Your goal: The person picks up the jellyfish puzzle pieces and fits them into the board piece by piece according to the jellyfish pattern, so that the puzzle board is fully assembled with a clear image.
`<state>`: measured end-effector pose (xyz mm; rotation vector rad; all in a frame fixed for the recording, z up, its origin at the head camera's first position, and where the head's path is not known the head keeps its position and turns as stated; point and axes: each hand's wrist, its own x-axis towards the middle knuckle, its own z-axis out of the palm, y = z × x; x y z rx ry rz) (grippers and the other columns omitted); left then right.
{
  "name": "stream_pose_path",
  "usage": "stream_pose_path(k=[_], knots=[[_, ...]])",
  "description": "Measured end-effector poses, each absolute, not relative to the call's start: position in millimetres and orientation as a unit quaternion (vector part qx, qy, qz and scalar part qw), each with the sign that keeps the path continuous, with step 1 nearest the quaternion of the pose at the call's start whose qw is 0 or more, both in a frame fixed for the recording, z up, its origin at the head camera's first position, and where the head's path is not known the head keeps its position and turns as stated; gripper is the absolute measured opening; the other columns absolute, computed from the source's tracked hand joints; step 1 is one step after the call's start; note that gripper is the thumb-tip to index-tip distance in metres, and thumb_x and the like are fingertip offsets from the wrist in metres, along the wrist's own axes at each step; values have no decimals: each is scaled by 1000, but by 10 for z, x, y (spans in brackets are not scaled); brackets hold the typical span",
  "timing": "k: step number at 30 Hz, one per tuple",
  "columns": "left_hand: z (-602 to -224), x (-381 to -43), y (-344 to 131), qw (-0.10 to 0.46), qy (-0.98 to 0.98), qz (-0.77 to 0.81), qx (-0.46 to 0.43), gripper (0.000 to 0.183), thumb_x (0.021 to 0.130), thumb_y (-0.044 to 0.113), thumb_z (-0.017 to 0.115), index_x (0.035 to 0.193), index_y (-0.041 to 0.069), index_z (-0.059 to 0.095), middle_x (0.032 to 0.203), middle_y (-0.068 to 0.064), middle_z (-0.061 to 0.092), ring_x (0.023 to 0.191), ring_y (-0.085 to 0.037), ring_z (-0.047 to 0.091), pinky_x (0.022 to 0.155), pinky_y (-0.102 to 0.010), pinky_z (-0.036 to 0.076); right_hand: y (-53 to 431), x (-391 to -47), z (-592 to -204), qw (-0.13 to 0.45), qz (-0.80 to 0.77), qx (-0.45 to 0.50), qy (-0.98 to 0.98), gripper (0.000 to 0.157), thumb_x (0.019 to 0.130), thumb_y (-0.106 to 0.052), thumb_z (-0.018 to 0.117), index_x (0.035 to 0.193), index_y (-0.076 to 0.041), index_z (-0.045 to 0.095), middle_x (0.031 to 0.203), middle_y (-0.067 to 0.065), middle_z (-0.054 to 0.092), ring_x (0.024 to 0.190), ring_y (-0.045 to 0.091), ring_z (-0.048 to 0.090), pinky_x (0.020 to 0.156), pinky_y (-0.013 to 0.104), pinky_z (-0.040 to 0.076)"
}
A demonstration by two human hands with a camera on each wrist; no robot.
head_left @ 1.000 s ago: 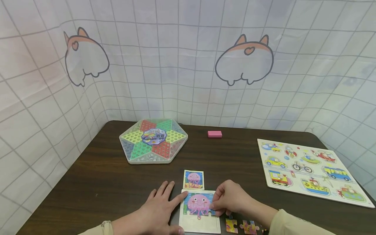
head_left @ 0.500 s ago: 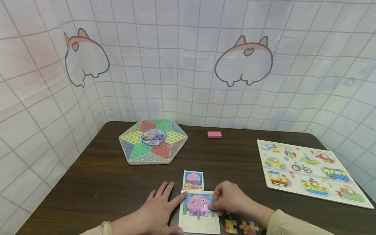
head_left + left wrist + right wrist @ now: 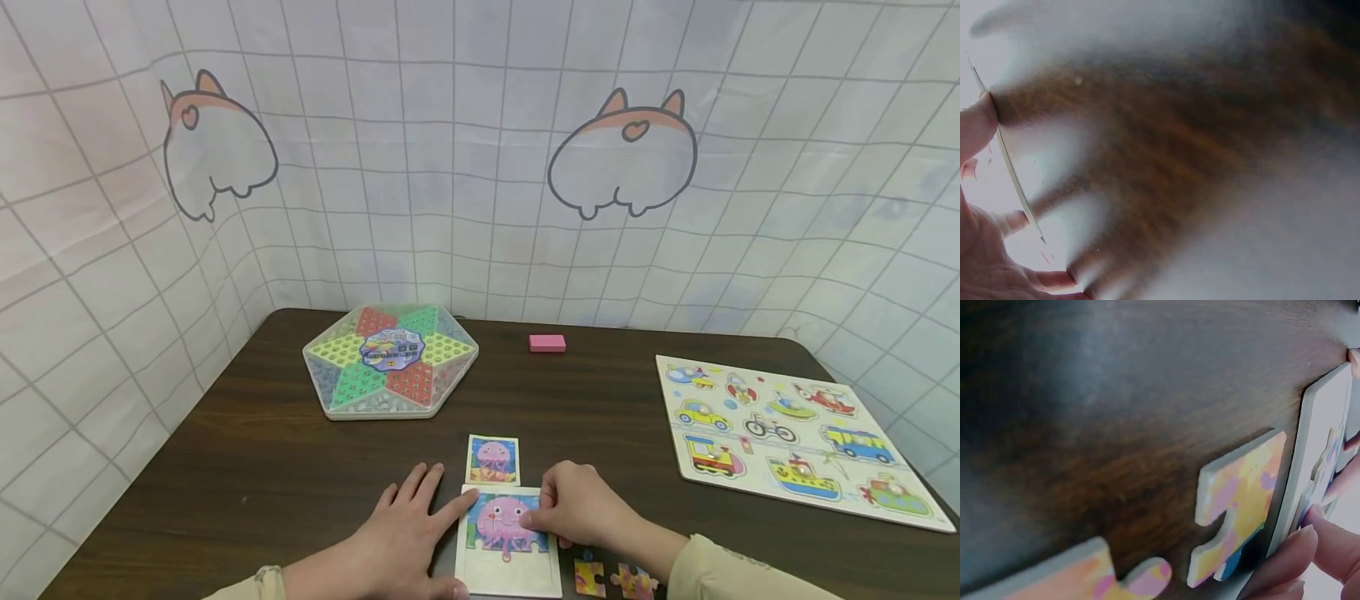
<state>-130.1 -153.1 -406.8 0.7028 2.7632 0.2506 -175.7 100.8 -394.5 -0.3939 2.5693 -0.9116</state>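
A jigsaw board point(image 3: 510, 577) lies in front of me. Its upper part is filled with pieces that make a pink jellyfish point(image 3: 498, 512), and its lower part is bare. My left hand point(image 3: 405, 537) rests spread at the board's left side, index fingertip at the top left corner and thumb at the bottom. My right hand point(image 3: 588, 508) is at the right side, with its thumb over the jellyfish's face and its other fingers curled at the board's edge, partly hidden. Loose yellow-and-pink puzzle pieces point(image 3: 1235, 506) lie just right of the board.
Above the board lies a small jellyfish picture card point(image 3: 493, 460). A hexagonal Chinese checkers set point(image 3: 390, 367) sits at the back left, and a pink block point(image 3: 547, 343) at the back. A wooden vehicle puzzle point(image 3: 798, 442) lies at the right.
My right thumb has slid left from the right-hand pieces onto the jellyfish's face, and the right forearm has shifted slightly left. My left hand has stayed in place.
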Motion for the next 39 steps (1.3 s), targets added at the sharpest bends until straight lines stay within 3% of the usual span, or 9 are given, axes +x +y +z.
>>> stream_pose_path(k=[24, 39], knots=[[-4075, -1315, -1533, 146, 955, 90, 242, 98, 80, 75, 69, 161, 33, 33, 164, -26, 28, 150, -51, 29, 103, -73, 38, 990, -1747, -3929, 193, -313, -148, 918, 36, 83, -27, 86, 65, -13, 58, 55, -2, 56, 44, 8, 55, 44, 20, 38], [-4053, -1317, -1528, 152, 954, 93, 240, 97, 80, 74, 69, 161, 32, 33, 164, -26, 27, 149, -51, 28, 103, -74, 38, 905, -1711, -3939, 154, -226, -178, 945, 43, 79, -42, 87, 65, -16, 56, 57, -3, 51, 51, 11, 48, 48, 25, 33]])
